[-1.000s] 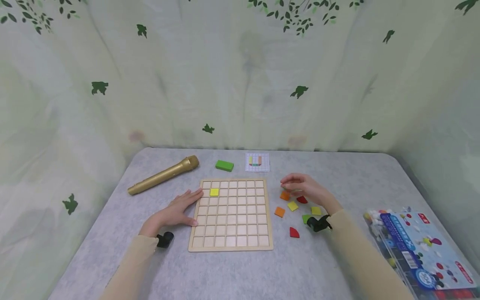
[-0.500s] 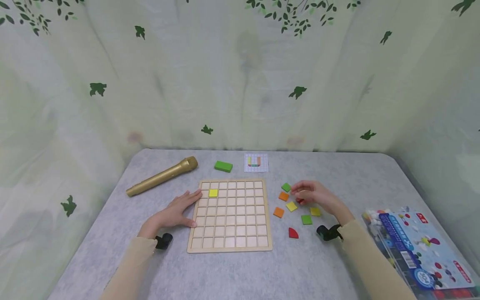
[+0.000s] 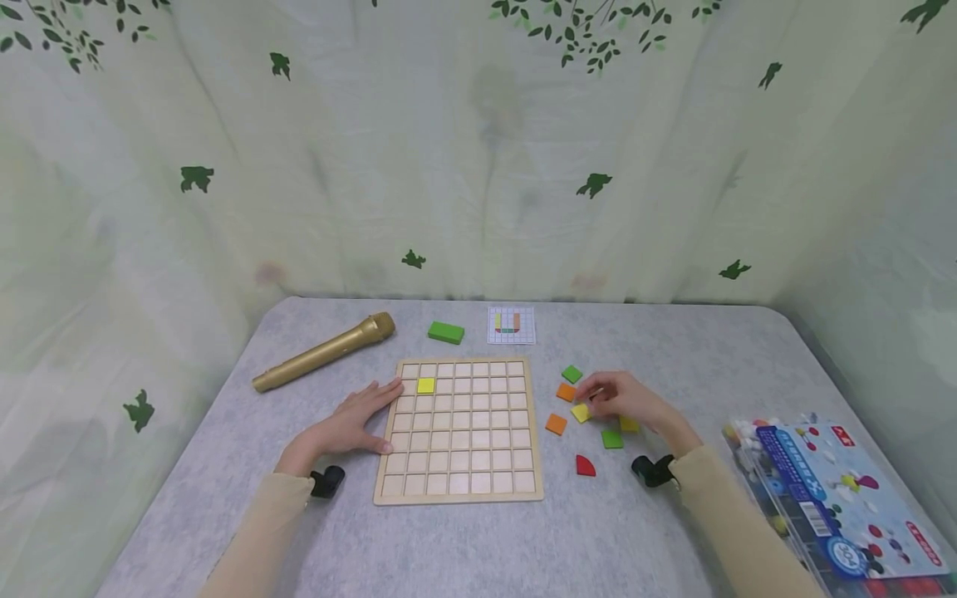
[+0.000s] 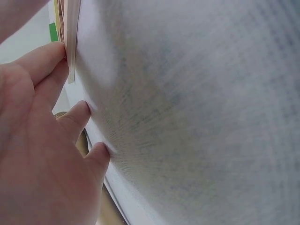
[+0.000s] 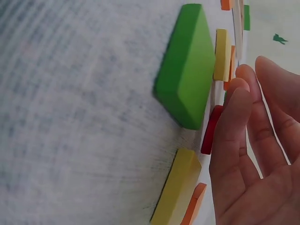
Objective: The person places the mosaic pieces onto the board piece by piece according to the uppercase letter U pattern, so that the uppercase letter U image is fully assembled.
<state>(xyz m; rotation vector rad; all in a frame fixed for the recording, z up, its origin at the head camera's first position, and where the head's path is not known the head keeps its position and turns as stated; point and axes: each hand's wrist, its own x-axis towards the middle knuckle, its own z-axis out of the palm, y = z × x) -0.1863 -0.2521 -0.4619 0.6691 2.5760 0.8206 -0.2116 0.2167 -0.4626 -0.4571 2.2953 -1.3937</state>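
Note:
My left hand [image 3: 351, 419] lies with spread fingers along the left edge of the wooden grid board [image 3: 459, 502]; thumb and fingertips touch its frame. One yellow tile [image 3: 426, 385] sits in the board's upper left. Over the loose pieces at the right, my right hand [image 3: 628, 399] hovers, fingers slightly bent, fingertips right at another yellow tile [image 3: 580, 413]. The right wrist view shows a gap between thumb and fingers, with a red quarter-round piece [image 5: 212, 130] beside the thumb and a green tile [image 5: 187, 70] closer to the camera. That red piece is hidden in the head view.
Further loose pieces include a green tile [image 3: 571, 374], two orange tiles [image 3: 556, 424] and a red quarter-round [image 3: 586, 466]. Behind the board lie a gold microphone [image 3: 325, 353], a green block [image 3: 446, 332] and a pattern card [image 3: 512, 325]. A boxed set [image 3: 852, 498] stands at right.
My right hand has drawn back from the far green tile, uncovering it, and come down toward the yellow tile, covering the far red piece. My left hand stays at the board's edge.

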